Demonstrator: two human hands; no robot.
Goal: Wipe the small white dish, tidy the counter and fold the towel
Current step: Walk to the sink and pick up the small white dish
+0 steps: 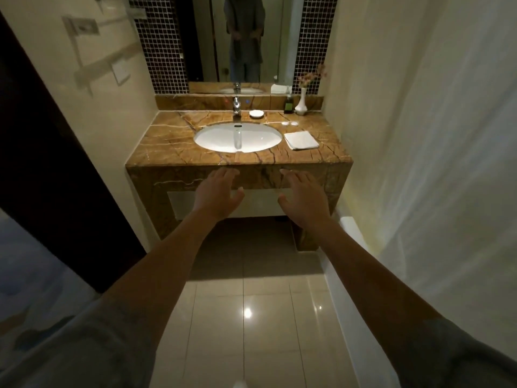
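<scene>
Room: narrow bathroom, dim warm light.
Floor point(251, 317): glossy pale tiles, bright lamp glare at 6 o'clock.
Vanity point(156, 161): brown veined marble block at 12 o'clock, open recess beneath.
Basin point(221, 138): white oval, sunk into the marble top.
Tap point(237, 106): chrome, behind the basin.
Mirror point(240, 37): on the wall above the vanity, flanked by dark mosaic tile point(159, 43).
Left wall point(92, 88): cream, with a pale switch plate point(120, 71).
Doorway point(50, 163): dark, at 9 o'clock.
Curtain point(447, 163): white, hanging at 3 o'clock.
Vase point(301, 103): white with pink flowers, back right corner of the vanity.
</scene>
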